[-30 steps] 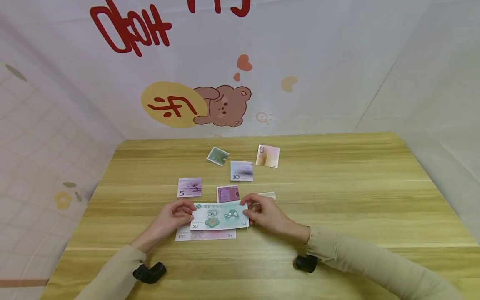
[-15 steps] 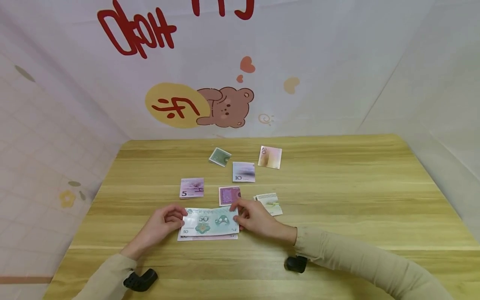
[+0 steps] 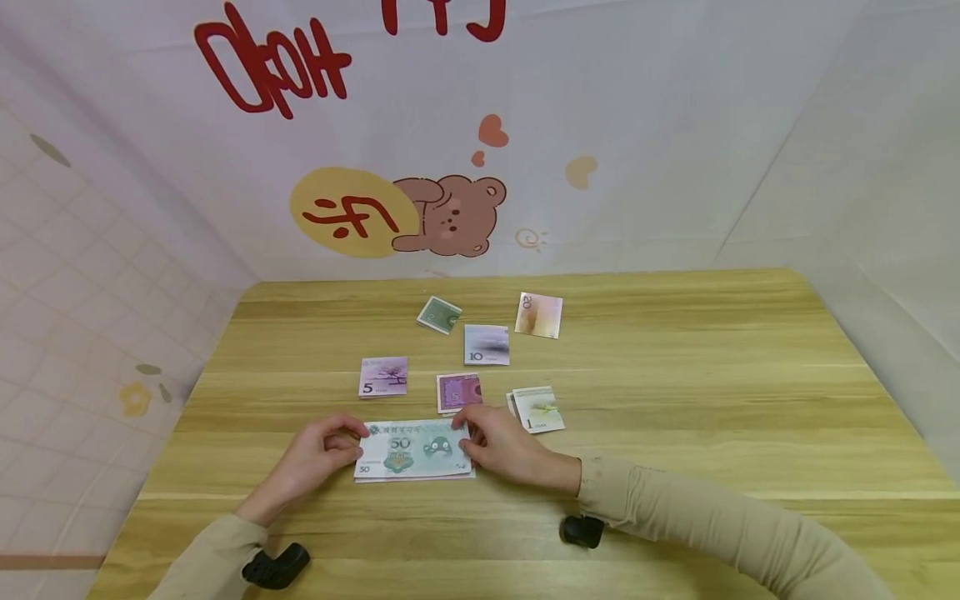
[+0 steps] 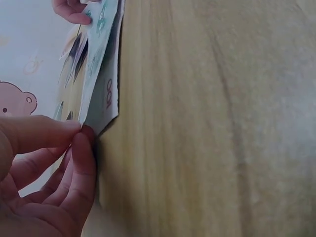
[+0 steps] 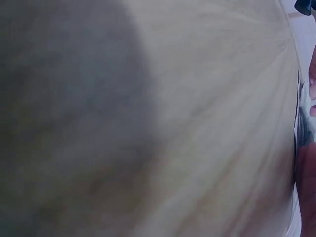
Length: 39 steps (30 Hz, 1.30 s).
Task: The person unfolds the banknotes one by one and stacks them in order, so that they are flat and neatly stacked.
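Note:
A green play banknote marked 50 (image 3: 412, 454) is held flat between both hands at the near middle of the table. My left hand (image 3: 311, 458) pinches its left end between thumb and forefinger, as the left wrist view also shows. My right hand (image 3: 506, 446) pinches the opposite end. Beneath it lies a banknote marked 100 (image 4: 109, 94), mostly covered; in the left wrist view the two notes stand slightly apart at this end. The right wrist view catches only part of a hand (image 5: 307, 182) at its right edge.
Behind the hands lie folded notes: a purple 5 (image 3: 383, 377), a darker purple one (image 3: 457, 392), a 10 (image 3: 486, 345), a green one (image 3: 439, 315) and a 20 (image 3: 538, 315). A pale 1 note (image 3: 538, 410) sits by the right hand. A printed cloth (image 3: 637, 167) hangs behind the table.
Both hands have brought the 50 note left and toward the near side, lowering it over the 100 note, which is now almost hidden. The 1 note has come into fuller view.

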{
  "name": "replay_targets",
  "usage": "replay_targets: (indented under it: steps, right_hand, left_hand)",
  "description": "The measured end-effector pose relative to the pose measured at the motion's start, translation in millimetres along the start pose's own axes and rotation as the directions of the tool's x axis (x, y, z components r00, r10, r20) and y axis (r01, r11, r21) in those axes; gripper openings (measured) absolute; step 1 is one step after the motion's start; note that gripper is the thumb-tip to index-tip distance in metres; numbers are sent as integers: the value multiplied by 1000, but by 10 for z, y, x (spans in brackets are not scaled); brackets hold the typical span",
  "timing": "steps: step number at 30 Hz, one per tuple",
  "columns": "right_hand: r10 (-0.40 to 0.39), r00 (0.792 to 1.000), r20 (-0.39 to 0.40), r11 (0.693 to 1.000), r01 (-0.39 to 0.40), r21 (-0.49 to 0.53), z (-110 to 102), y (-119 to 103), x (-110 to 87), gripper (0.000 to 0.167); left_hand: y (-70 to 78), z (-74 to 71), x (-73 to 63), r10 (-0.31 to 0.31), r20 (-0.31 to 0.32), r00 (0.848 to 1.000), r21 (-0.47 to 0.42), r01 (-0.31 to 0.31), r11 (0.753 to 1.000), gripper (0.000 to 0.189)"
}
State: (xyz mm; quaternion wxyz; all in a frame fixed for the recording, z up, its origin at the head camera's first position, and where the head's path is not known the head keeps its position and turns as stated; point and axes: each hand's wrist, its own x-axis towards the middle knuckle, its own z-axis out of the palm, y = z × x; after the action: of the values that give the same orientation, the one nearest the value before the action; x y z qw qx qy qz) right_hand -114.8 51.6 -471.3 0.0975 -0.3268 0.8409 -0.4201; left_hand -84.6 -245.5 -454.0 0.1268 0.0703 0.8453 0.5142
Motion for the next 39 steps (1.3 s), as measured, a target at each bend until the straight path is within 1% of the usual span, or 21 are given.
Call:
replay_targets:
  steps: [3,6,10,14,18,23,29,35,39]
  right_hand:
    - [-14,1000,-7,994,14,-105,3,-12,2,19]
    - [-15,1000,-15,988,13,-155,5,-28,3,21]
    - [16,1000,-16,989,-18,-149,5,-38,8,20]
    - [48,999,-13,988,-49,-146,3,-36,25,21]
    - [76,997,-27,986,-79,-144,-2,-31,51,24]
    - [81,996,-41,986,-86,-140,0,-21,61,26]
    - [112,993,-40,986,-116,-121,11,-25,38,31]
    - [114,992,-46,987,-118,-104,15,-21,25,31]
    - [110,992,-55,987,-116,-109,13,-23,25,30]
  left_hand:
    - [28,12,9,0,-5,1000,45,0,999,21]
    - [61,21,23,-4,-9,1000,96,5,995,20]
    - [68,24,43,-5,-8,1000,133,6,991,19]
    - [55,23,49,0,-9,1000,129,1,992,19]
    - [41,24,58,8,-5,1000,117,-7,993,19]
    - [20,24,69,13,-2,1000,120,-12,993,20]
    - [21,22,75,6,5,1000,131,-7,991,20]
    - [28,24,77,-5,7,1000,159,4,987,20]
    - [56,17,100,-9,24,1000,193,4,981,16]
